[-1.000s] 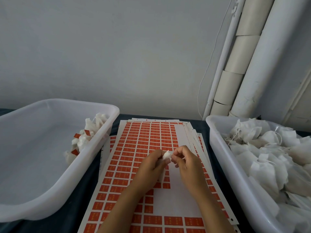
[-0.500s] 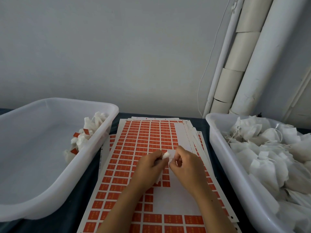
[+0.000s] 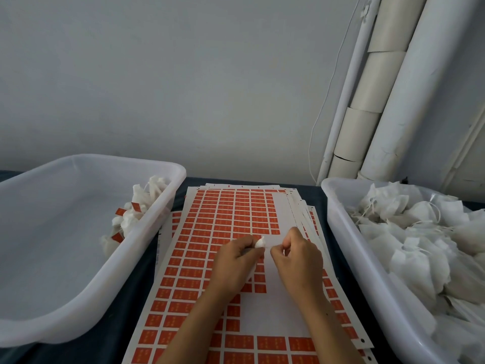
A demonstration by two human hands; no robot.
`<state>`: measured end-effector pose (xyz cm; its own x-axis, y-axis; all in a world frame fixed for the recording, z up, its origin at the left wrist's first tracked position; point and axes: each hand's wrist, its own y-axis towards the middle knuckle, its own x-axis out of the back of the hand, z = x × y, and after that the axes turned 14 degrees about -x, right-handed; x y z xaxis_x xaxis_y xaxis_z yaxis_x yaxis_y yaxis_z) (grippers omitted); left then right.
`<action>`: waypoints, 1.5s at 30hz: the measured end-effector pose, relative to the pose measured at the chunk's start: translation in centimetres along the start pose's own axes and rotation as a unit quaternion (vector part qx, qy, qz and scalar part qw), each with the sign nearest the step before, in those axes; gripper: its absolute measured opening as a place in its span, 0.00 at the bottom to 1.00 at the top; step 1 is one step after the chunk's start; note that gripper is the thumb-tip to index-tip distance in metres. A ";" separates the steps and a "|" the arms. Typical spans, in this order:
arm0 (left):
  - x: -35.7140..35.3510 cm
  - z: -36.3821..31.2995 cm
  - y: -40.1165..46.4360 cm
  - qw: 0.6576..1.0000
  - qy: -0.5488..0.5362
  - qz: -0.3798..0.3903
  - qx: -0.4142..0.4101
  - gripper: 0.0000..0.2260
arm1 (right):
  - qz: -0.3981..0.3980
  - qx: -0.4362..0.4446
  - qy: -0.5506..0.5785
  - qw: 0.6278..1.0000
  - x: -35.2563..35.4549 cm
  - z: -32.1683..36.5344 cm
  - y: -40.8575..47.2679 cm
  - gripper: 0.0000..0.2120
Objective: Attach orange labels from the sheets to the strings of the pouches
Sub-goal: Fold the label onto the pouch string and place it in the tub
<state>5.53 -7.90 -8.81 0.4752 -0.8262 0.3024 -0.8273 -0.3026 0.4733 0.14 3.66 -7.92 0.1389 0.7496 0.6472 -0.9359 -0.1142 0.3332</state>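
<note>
left hand (image 3: 237, 261) pinches pouch (image 3: 261, 242) | right hand (image 3: 298, 261) curled, pinching; contents unclear

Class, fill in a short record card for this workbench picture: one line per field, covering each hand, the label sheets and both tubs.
Left hand: pinches a small white pouch
Right hand: fingers curled beside the pouch, apparently pinching its string, too thin to see
Label sheets: stacked at centre, top sheet missing many orange labels
Left tub: few labelled pouches
Right tub: heaped unlabelled pouches
</note>
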 end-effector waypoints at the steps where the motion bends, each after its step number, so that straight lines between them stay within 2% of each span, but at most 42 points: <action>1: 0.1 0.1 0.0 1.000 -0.009 0.001 0.004 0.12 | 0.001 0.003 0.001 1.000 0.0 0.0 0.0 0.11; 9: -0.1 0.4 0.0 1.000 -0.027 0.004 0.014 0.14 | 0.014 -0.006 0.035 0.999 -0.4 -0.2 0.0 0.10; 13: 0.8 1.1 0.0 0.999 -0.023 -0.022 0.024 0.16 | 0.119 0.020 0.049 0.991 0.1 -0.5 0.4 0.07; 16: 1.0 1.3 0.2 0.998 -0.032 -0.042 0.030 0.15 | 0.186 0.043 0.011 0.981 0.8 -0.7 0.5 0.05; 19: 1.2 1.3 0.3 0.994 -0.067 -0.073 0.052 0.16 | 0.248 0.089 -0.071 0.962 1.3 -0.9 -0.4 0.07; 25: 1.1 1.5 0.1 0.990 -0.083 -0.086 0.069 0.16 | 0.279 0.193 -0.143 0.930 2.9 -0.9 -1.0 0.11; 30: 1.1 1.3 0.3 0.985 -0.104 -0.105 0.089 0.16 | 0.230 0.300 -0.206 0.903 2.9 -1.4 -1.6 0.15; 35: 0.9 1.3 0.1 0.985 -0.101 -0.108 0.085 0.16 | 0.183 0.372 -0.249 0.875 3.0 -1.1 -1.9 0.15; 42: 0.6 1.8 0.3 0.987 -0.070 -0.116 0.082 0.15 | 0.121 0.418 -0.263 0.861 2.2 -1.6 -2.0 0.19; 45: 0.7 1.7 0.2 0.987 -0.077 -0.114 0.088 0.16 | 0.136 0.406 -0.267 0.863 2.3 -1.5 -2.0 0.18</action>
<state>5.16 -9.33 -9.94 0.6151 -0.7855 0.0687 -0.7499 -0.5558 0.3589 1.82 6.55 -8.12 0.2818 0.2407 0.9288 -0.4520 -0.8206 0.3498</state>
